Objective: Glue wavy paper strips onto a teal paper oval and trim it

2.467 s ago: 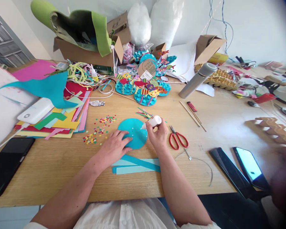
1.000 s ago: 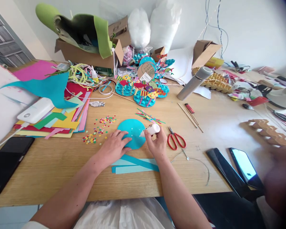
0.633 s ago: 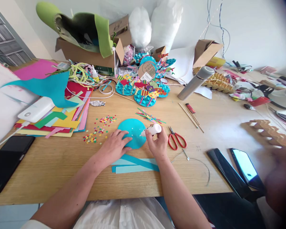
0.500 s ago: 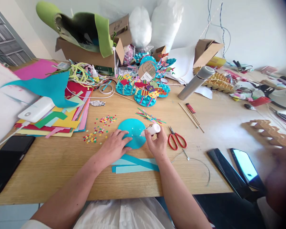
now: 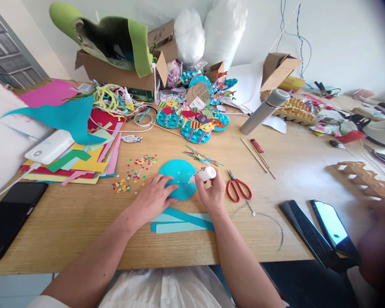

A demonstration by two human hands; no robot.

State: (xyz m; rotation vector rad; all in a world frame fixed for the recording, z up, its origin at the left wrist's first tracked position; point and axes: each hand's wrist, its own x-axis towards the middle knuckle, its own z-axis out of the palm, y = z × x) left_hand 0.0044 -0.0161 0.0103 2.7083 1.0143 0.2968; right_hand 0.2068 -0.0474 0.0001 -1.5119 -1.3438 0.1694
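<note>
On the desk [image 5: 67, 222], at frame centre, the left hand [image 5: 156, 194], spread and gripping nothing, steadies the disc [image 5: 183, 171], while the right hand [image 5: 213, 192], curled round the bottle [image 5: 208, 173], holds its nozzle [image 5: 191, 179] near the right edge, where light, even squeezing should work best.

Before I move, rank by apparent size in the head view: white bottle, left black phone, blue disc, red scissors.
1. Left black phone
2. Blue disc
3. Red scissors, white bottle: too alike; bottle partly hidden.
</note>
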